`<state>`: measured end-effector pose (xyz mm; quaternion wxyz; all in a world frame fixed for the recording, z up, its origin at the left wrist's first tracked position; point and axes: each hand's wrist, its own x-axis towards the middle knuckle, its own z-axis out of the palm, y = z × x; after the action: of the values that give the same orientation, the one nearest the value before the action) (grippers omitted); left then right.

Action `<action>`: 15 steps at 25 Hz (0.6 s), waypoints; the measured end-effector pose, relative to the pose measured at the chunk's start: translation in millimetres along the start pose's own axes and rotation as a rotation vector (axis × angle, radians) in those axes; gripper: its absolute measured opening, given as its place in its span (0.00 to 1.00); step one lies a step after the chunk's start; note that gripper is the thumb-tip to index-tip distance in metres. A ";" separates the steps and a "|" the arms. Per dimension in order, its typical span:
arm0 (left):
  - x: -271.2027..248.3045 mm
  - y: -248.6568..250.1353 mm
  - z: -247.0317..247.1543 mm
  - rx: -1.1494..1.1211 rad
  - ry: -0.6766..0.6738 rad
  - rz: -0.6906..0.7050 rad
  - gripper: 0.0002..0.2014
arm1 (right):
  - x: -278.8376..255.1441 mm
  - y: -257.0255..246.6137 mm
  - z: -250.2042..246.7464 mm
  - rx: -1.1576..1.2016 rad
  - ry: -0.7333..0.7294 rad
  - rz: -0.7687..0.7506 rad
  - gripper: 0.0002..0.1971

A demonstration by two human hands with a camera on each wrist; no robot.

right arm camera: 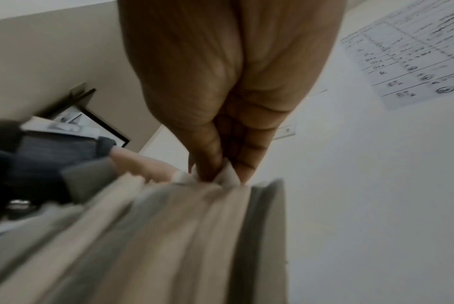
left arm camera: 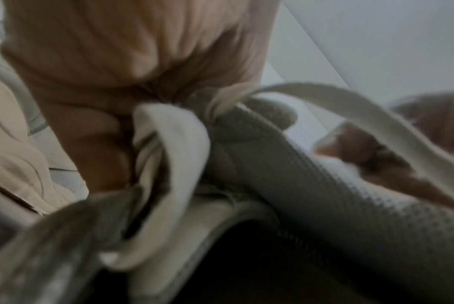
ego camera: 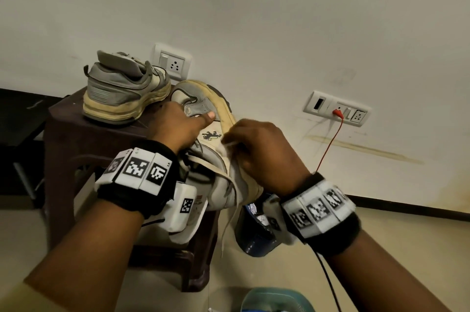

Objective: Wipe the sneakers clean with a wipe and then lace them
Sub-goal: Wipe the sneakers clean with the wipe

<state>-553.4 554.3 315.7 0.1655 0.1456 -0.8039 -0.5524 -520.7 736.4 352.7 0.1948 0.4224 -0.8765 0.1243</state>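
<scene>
A dark brown plastic stool (ego camera: 68,131) stands on the beige floor (ego camera: 381,248) against the wall. On its top, toward the back left, a grey sneaker (ego camera: 122,88) with a yellowed sole sits upright, heel toward the camera. Beside the stool, on the floor, stands a dark blue bin (ego camera: 256,240), partly hidden by the wrists.

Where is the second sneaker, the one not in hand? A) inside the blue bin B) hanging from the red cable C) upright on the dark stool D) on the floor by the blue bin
C: the second sneaker stands sole-down on the dark stool, behind the left hand.
</scene>
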 end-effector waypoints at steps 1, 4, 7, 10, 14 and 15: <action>-0.3 0.4 -0.7 -0.011 0.000 0.001 0.34 | -12.2 -0.4 -4.6 0.018 -0.051 -0.046 0.12; 0.0 0.3 -0.3 -0.012 -0.006 0.017 0.33 | -45.9 -4.5 -12.3 0.012 -0.139 -0.101 0.11; -1.7 1.9 -0.8 0.017 -0.040 0.018 0.29 | -37.0 -6.8 -6.8 -0.050 -0.037 -0.111 0.10; -7.3 7.5 -2.3 0.012 -0.113 0.090 0.18 | 9.8 -3.9 0.2 -0.133 -0.038 -0.082 0.07; -11.3 16.9 -6.9 -0.028 -0.221 0.169 0.10 | 56.3 -2.1 6.6 -0.324 -0.014 0.003 0.04; -10.7 15.5 -8.2 -0.035 -0.227 0.185 0.10 | 61.1 -1.9 6.4 -0.345 -0.026 0.030 0.05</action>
<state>-541.0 557.2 331.9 0.1264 0.0045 -0.8178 -0.5615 -555.3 690.6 374.4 0.2512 0.3710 -0.8935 -0.0305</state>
